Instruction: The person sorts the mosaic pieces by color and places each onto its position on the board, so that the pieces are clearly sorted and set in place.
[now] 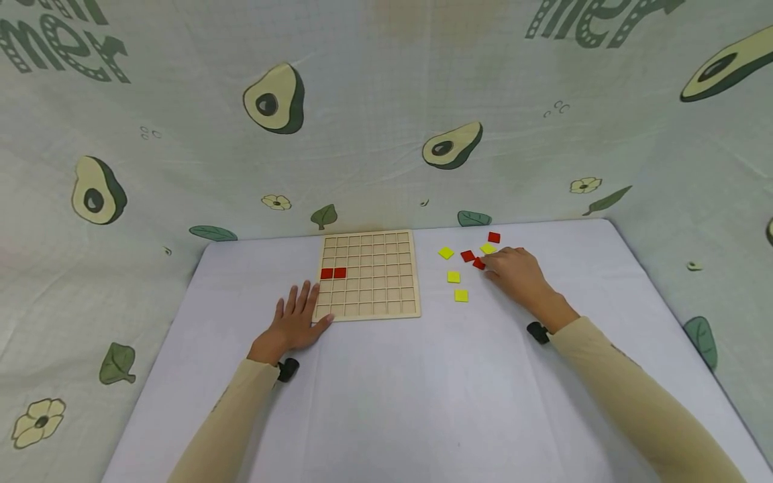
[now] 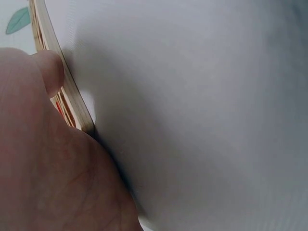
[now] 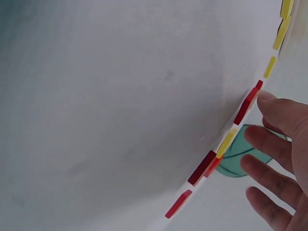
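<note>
Cloth (image 1: 362, 134): "mer"; left fingers (image 1: 302, 299) splayed against board (image 1: 378, 290); right fingers (image 3: 268, 142) parted, touching red tile (image 1: 478, 263)

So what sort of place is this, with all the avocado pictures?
Probably a little tabletop play or filming corner, but I can't be sure. A pale, avocado-printed fabric backdrop hangs behind a flat white table, where a square, light wooden grid board lies.

grid board (image 1: 389, 282): wooden, flat | red tiles (image 1: 327, 274): two inset | yellow tiles (image 1: 461, 296): loose alongside

One board (image 1: 384, 283), four yellow tiles (image 1: 453, 276) (5+ reds (image 1: 468, 256)).
</note>
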`<move>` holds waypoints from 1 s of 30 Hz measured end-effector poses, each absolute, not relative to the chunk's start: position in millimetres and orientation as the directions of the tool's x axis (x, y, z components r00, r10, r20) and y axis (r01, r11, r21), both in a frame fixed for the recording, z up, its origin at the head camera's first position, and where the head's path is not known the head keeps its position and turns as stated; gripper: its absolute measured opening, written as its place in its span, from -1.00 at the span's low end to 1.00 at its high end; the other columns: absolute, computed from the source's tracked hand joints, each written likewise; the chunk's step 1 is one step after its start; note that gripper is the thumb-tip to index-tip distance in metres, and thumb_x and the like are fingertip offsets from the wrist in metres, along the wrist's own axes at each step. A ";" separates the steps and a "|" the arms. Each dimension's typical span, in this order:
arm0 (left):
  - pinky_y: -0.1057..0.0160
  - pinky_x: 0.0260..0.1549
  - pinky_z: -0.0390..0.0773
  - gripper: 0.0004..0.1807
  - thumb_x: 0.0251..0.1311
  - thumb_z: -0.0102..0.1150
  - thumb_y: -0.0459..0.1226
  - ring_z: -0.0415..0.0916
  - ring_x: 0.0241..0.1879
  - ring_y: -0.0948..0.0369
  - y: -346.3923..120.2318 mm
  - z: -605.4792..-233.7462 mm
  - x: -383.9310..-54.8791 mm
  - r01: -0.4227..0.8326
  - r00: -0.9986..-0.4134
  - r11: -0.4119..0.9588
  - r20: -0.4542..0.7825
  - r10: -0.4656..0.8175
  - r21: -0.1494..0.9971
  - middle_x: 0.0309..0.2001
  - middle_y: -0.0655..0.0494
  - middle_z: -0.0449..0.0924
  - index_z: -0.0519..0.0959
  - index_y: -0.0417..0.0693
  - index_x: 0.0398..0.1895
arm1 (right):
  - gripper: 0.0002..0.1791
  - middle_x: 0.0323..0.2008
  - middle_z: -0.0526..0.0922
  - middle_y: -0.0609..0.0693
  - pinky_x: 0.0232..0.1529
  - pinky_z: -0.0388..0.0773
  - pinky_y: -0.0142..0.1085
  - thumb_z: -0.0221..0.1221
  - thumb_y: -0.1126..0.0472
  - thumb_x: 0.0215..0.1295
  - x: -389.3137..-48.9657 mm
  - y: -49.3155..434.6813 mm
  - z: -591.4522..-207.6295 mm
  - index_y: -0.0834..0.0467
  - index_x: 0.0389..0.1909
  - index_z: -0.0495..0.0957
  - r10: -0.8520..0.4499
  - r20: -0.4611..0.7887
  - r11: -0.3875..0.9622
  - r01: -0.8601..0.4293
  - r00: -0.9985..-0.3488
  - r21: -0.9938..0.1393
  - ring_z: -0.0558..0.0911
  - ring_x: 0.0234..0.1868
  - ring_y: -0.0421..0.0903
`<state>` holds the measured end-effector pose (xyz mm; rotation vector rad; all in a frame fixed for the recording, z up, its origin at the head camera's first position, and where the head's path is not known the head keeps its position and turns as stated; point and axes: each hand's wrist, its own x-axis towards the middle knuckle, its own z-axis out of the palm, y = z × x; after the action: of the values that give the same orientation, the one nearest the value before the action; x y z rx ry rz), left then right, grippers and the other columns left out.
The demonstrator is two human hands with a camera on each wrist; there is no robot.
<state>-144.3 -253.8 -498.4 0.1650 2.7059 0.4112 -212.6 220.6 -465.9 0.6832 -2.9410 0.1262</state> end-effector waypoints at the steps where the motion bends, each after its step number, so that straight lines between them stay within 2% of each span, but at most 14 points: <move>1: -0.37 0.54 -0.50 0.00 0.58 -0.11 0.16 -0.60 0.67 -0.25 -253.5 -498.0 -144.0 0.055 -0.915 0.950 -0.366 0.172 0.309 0.72 -0.25 -0.51 -0.33 -0.19 0.73 | -0.55 0.02 0.80 0.19 0.23 0.59 0.13 0.49 0.29 0.26 -213.0 220.3 -465.9 0.27 0.17 0.72 -0.433 0.131 0.895 -0.443 -0.892 -0.055 0.70 0.11 0.22; 11: -0.34 0.54 -0.54 -0.02 0.60 -0.14 0.14 -0.63 0.67 -0.22 -252.8 -492.5 -141.8 0.044 -0.908 0.939 -0.378 0.180 0.340 0.72 -0.21 -0.54 -0.34 -0.18 0.73 | -0.60 -0.02 0.82 0.17 0.24 0.57 0.15 0.46 0.29 0.30 -219.4 220.5 -468.9 0.28 0.14 0.73 -0.449 0.114 0.889 -0.456 -0.886 -0.045 0.71 0.07 0.20; 22: -0.32 0.55 -0.52 -0.01 0.59 -0.15 0.17 -0.62 0.68 -0.22 -252.6 -493.7 -144.0 0.040 -0.908 0.948 -0.385 0.166 0.315 0.72 -0.20 -0.53 -0.34 -0.16 0.73 | -0.60 -0.04 0.82 0.16 0.16 0.61 0.12 0.46 0.26 0.31 -227.3 217.4 -470.8 0.24 0.16 0.73 -0.461 0.079 0.886 -0.463 -0.884 -0.011 0.71 0.00 0.17; 30: -0.32 0.56 -0.51 0.00 0.58 -0.15 0.18 -0.62 0.68 -0.21 -252.3 -495.9 -145.8 0.039 -0.908 0.953 -0.388 0.159 0.301 0.72 -0.19 -0.53 -0.35 -0.15 0.73 | -0.62 -0.06 0.83 0.17 0.11 0.63 0.10 0.46 0.25 0.32 -230.3 212.4 -468.1 0.25 0.13 0.75 -0.454 0.071 0.889 -0.457 -0.888 -0.034 0.70 -0.02 0.17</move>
<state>-145.8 -252.3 -495.9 0.1426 2.6881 0.4025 -230.3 212.4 -468.1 0.7228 -2.9931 0.0770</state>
